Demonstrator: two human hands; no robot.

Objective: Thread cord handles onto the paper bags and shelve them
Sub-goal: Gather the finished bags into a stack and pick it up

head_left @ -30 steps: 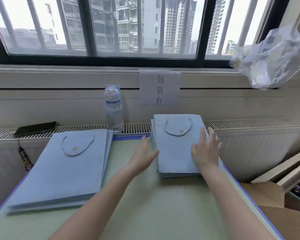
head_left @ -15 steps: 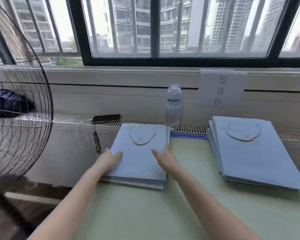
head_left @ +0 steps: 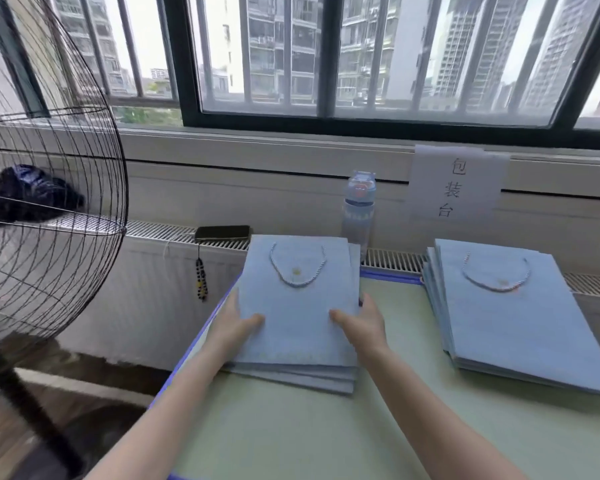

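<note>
Matt pale-blue paper bags [head_left: 297,327], twisted cord handle [head_left: 297,271]; left of them black wire fan guard [head_left: 49,188], glossy phone [head_left: 222,232].

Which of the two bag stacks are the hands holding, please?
The left stack, by the bottle: the left hand and right hand hold its sides, thumbs on top. The right stack lies untouched.
</note>
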